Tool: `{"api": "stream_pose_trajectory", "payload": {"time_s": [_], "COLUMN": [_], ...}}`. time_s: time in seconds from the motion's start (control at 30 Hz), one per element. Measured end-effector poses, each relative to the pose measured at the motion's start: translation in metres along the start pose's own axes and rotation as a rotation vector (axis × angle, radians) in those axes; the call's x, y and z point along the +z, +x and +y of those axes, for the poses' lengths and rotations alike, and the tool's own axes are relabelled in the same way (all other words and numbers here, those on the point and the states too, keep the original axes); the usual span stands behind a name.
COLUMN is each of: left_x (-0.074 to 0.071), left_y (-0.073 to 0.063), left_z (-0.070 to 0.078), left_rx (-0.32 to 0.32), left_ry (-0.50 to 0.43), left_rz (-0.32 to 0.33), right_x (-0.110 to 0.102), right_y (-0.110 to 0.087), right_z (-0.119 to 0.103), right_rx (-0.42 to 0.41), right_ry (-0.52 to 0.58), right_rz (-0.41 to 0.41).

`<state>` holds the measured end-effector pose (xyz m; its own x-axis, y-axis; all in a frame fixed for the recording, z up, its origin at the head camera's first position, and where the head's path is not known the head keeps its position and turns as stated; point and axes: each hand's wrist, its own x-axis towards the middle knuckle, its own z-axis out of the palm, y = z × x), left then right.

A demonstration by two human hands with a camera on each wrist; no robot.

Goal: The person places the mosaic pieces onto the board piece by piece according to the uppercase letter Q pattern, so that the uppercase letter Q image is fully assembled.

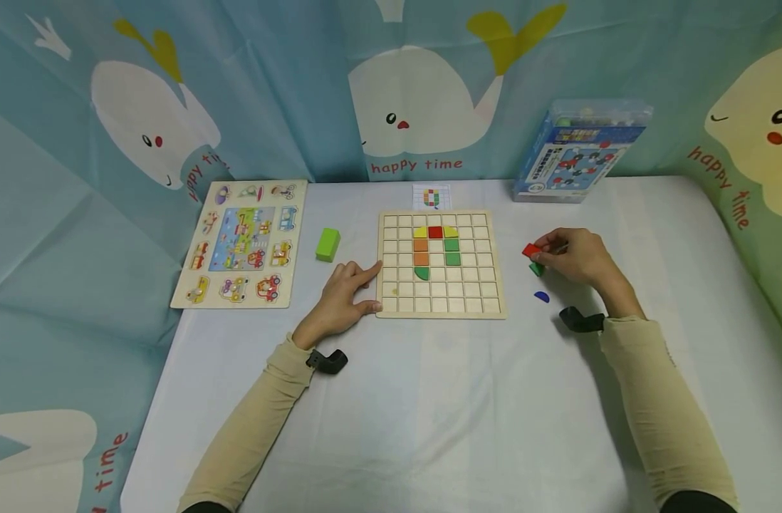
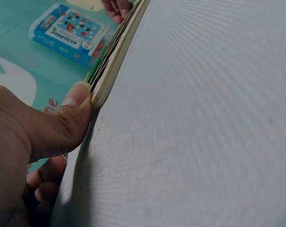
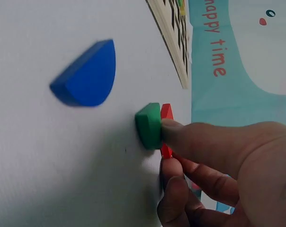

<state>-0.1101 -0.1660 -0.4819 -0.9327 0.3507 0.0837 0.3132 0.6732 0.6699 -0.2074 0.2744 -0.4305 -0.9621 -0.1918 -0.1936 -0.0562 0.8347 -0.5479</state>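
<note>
Left hand (image 1: 341, 296): grip uncurled, touching square tan wooden grid board (image 1: 451, 291) at left edge, likely to stop sliding | Right hand (image 1: 573, 255): grip pinches small red block (image 1: 529, 249), right of board

White table (image 1: 442, 406): grid board (image 1: 464, 292), puzzle (image 1: 246, 240), box (image 1: 577, 160) (standing).

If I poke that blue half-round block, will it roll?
The blue half-round block probably won't roll: it lies on a flat face. It looks stiff, with sharp corners, and likely light, being smaller than the right hand.
</note>
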Motion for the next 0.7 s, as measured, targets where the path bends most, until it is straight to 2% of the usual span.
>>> {"api": "stream_pose_trajectory", "payload": {"time_s": [0.53,0.7], "left_x": [-0.0009,-0.0005], "left_y": [0.0003,0.0002], "left_z": [0.0014,0.0012], "left_rx": [-0.002,-0.004], "left_ry": [-0.013,-0.007], "left_rz": [-0.004,-0.004], "right_x": [0.0011,0.0043], "right_y": [0.0,0.0005], "right_z": [-0.0037,-0.0053], "right_rx": [-0.038,-0.02], "right_ry": [0.028,0.063], "right_rz": [0.013,0.015]}}
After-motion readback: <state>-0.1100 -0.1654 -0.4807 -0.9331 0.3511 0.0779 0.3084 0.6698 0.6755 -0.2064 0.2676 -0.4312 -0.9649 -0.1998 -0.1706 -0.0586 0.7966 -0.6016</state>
